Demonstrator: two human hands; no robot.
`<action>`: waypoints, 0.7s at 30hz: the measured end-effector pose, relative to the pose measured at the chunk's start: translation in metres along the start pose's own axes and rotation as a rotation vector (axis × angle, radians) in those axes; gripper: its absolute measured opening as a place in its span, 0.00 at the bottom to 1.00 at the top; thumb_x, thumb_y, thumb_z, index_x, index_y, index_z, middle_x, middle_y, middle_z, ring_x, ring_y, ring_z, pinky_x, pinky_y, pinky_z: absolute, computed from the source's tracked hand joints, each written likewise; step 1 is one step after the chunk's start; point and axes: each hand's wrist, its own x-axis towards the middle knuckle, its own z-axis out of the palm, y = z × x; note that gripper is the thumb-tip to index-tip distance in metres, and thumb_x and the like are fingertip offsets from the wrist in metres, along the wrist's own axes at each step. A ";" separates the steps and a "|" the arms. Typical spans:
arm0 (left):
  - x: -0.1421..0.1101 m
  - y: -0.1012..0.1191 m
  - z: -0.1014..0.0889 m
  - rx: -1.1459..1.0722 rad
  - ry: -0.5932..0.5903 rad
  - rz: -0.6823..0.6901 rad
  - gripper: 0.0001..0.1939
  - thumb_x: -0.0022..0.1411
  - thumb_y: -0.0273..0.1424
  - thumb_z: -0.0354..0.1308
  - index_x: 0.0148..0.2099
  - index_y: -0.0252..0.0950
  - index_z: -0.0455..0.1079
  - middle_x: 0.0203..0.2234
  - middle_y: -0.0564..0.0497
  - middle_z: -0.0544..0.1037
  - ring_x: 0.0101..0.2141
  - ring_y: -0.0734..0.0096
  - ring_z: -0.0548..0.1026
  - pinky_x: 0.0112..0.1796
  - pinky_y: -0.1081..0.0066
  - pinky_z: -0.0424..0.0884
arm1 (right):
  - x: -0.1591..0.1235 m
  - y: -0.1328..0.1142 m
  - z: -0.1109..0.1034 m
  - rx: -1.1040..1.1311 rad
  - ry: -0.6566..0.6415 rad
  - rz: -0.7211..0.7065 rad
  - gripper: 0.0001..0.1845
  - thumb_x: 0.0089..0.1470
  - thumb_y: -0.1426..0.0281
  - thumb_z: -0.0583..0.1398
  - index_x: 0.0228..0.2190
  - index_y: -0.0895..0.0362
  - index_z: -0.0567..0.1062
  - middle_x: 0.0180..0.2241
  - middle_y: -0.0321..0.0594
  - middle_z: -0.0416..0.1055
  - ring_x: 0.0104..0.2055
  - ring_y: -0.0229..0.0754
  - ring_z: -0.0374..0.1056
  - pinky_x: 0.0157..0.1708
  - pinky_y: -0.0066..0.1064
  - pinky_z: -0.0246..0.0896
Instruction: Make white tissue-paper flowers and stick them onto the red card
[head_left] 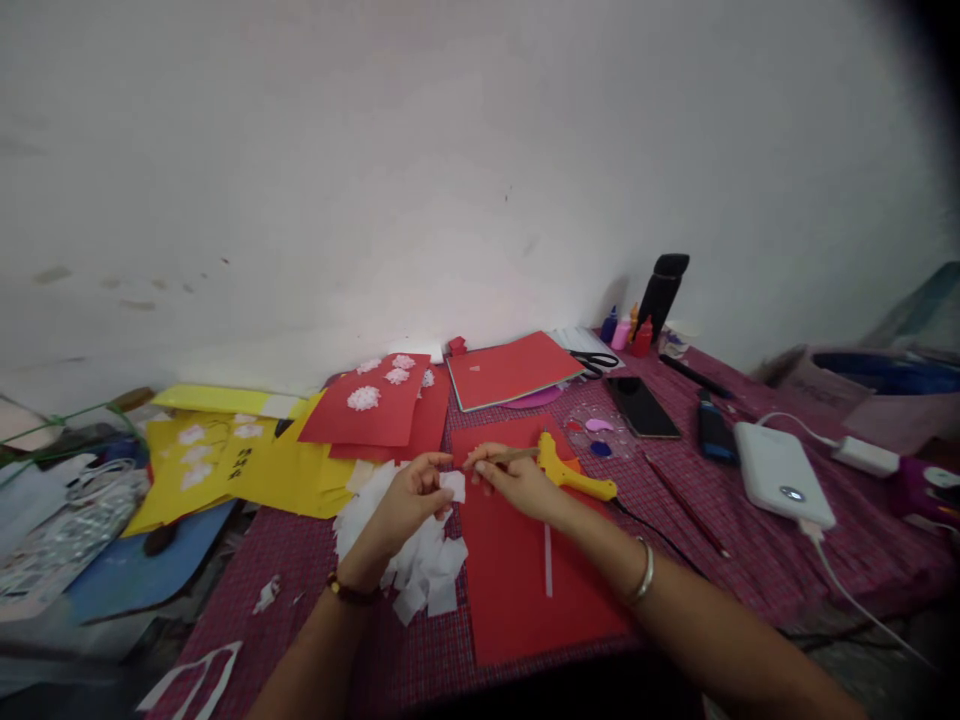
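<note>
My left hand (409,500) is curled, with a small white paper square (454,486) at its fingertips. My right hand (521,482) pinches a thin brown stick (516,455), pointing left toward the left hand; whether it is a pencil or a brush I cannot tell. Both hands are close together over the left edge of a red sheet (517,600). Loose white paper squares (427,570) are heaped under and beside the left hand. Just right of the right hand lies a yellow glue gun (574,475). A pale glue stick (548,562) rests on the red sheet.
Red cards with white flowers (364,399) and yellow sheets (292,465) spread at left. A red stack (517,368), scissors (595,362) and paint bottles (643,338) stand behind. A paint palette (615,440), phone (643,407), red pencil (686,505) and white power bank (781,475) lie rightward.
</note>
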 end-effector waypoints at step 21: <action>-0.004 -0.001 0.006 0.092 0.037 0.042 0.10 0.59 0.35 0.49 0.29 0.35 0.61 0.16 0.57 0.67 0.17 0.77 0.66 0.20 0.76 0.62 | -0.001 0.001 0.010 -0.194 0.073 -0.027 0.04 0.51 0.73 0.55 0.26 0.58 0.70 0.25 0.36 0.66 0.29 0.36 0.62 0.29 0.27 0.57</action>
